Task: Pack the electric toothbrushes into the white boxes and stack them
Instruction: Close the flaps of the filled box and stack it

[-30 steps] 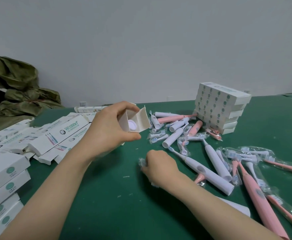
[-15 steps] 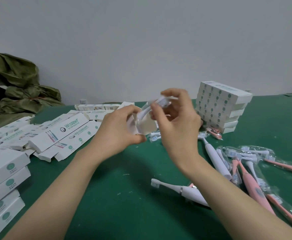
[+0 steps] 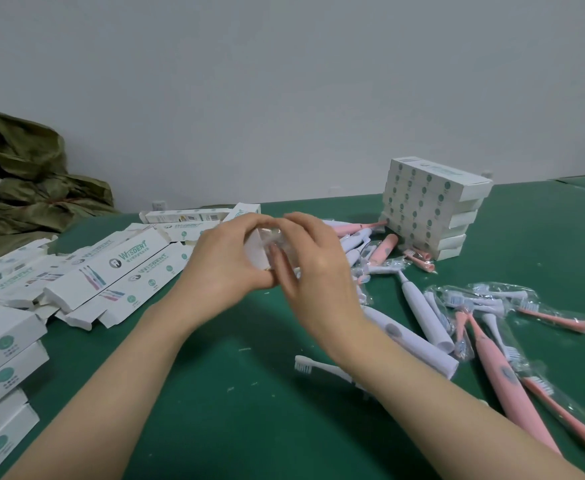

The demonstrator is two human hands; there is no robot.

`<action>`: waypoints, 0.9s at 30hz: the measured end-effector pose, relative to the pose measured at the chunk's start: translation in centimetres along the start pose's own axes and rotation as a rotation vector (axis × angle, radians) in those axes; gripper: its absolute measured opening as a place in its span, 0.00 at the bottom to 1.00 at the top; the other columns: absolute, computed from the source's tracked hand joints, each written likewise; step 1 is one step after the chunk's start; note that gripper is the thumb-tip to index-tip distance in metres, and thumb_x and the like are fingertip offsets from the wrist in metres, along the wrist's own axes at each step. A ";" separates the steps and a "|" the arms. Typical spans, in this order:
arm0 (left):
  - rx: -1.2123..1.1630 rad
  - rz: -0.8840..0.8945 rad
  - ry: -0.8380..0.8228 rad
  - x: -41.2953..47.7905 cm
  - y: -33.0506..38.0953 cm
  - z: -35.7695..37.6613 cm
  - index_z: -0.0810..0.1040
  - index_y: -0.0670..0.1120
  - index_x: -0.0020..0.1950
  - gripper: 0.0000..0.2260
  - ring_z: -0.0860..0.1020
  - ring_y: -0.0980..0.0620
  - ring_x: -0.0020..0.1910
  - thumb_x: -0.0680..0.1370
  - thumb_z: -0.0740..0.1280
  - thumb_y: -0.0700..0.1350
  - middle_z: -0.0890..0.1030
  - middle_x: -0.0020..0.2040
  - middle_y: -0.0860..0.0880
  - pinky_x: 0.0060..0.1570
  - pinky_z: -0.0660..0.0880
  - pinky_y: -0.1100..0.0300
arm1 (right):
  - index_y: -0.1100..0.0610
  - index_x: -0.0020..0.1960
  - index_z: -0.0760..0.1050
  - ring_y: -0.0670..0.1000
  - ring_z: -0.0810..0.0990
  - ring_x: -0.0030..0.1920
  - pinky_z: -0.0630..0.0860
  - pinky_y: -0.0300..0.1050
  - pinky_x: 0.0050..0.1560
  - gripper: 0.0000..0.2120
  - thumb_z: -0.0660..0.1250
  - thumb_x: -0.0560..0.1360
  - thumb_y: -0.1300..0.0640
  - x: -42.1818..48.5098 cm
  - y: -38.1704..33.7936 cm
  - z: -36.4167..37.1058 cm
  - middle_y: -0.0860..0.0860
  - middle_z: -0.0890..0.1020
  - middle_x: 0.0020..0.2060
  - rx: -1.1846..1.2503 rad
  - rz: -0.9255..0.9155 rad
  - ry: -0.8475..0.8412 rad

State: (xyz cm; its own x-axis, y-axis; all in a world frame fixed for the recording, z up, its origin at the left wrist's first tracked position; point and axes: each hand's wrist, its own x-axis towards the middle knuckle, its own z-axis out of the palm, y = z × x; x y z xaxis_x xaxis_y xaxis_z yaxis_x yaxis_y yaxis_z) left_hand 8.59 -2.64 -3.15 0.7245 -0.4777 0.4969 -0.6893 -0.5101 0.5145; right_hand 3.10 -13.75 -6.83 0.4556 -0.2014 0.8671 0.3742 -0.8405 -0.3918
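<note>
Both grips meet above the green table point(image 3: 214, 403). The left grip point(image 3: 228, 265) curls round a small white box point(image 3: 254, 249) at its open end, and the right grip point(image 3: 318, 268) pinches a clear packet point(image 3: 279, 242) at the box's mouth. Open-flapped cartons point(image 3: 111, 271) lying left read "WISDENT". Loose toothbrushes point(image 3: 419, 306) lie right, near the stacked boxes point(image 3: 433, 206).

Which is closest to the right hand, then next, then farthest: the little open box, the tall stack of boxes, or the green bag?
1. Little open box, in the middle, gripped by the left hand, right against the right hand.
2. Tall stack of boxes, back right on the table.
3. Green bag, far left, beyond the table.
</note>
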 end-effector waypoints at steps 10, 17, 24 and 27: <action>-0.063 0.049 -0.025 -0.2 0.5 -0.1 0.77 0.61 0.52 0.22 0.75 0.68 0.45 0.58 0.72 0.52 0.80 0.43 0.64 0.40 0.66 0.78 | 0.65 0.55 0.78 0.61 0.77 0.42 0.72 0.50 0.44 0.14 0.60 0.72 0.69 0.1 0.2 0.0 0.57 0.82 0.44 -0.071 0.026 0.038; 0.025 0.007 -0.024 0.0 -0.2 -0.2 0.77 0.56 0.60 0.29 0.73 0.64 0.45 0.61 0.79 0.45 0.77 0.48 0.64 0.43 0.64 0.81 | 0.62 0.50 0.80 0.57 0.73 0.51 0.68 0.45 0.56 0.14 0.60 0.70 0.71 1.3 1.3 -1.3 0.58 0.79 0.53 0.019 0.103 -0.209; 0.028 0.008 -0.032 0.0 -0.6 -0.2 0.75 0.57 0.64 0.33 0.71 0.61 0.50 0.60 0.80 0.48 0.73 0.49 0.65 0.45 0.62 0.81 | 0.63 0.65 0.65 0.60 0.75 0.55 0.69 0.48 0.54 0.17 0.59 0.78 0.60 1.9 8.4 -3.1 0.65 0.69 0.64 -0.537 0.696 -0.530; 0.029 0.025 0.004 0.0 -0.5 -0.1 0.76 0.56 0.64 0.33 0.69 0.64 0.48 0.60 0.80 0.48 0.71 0.48 0.68 0.45 0.61 0.83 | 0.67 0.74 0.48 0.60 0.75 0.58 0.71 0.48 0.54 0.31 0.60 0.79 0.58 -0.1 9.9 -2.8 0.66 0.66 0.67 -0.623 0.826 -0.671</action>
State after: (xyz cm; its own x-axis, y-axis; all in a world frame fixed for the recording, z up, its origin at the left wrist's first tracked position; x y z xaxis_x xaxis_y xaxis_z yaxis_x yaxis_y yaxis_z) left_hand 8.95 -2.27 -3.36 0.7068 -0.4881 0.5120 -0.7067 -0.5183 0.4816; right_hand 4.53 -23.41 -9.93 0.7657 -0.6426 0.0270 -0.5884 -0.7168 -0.3741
